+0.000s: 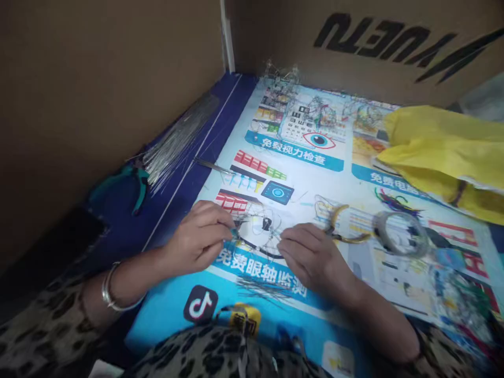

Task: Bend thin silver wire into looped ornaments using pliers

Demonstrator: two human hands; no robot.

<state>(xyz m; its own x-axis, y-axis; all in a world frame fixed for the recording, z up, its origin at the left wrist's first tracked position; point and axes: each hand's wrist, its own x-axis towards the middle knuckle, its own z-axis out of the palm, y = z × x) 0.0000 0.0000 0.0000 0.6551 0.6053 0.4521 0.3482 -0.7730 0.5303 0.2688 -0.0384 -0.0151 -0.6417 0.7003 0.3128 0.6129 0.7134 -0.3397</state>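
Note:
My left hand (200,233) rests on a printed blue and white poster (299,173), fingers pinched on the left end of a thin wire piece with a black hoop (258,247). My right hand (311,257) lies just right of it, fingers curled on the other side of the same wire piece. A small dark bead (266,223) sits in the wire between the hands. A silver bracelet (108,289) is on my left wrist.
A bundle of straight silver wires (177,142) and teal-handled pliers (136,186) lie at the left by a cardboard wall. A yellow plastic bag (441,152) lies at the right. A tape roll (399,233), coloured wire bits and finished wire pieces (315,113) are scattered over the poster.

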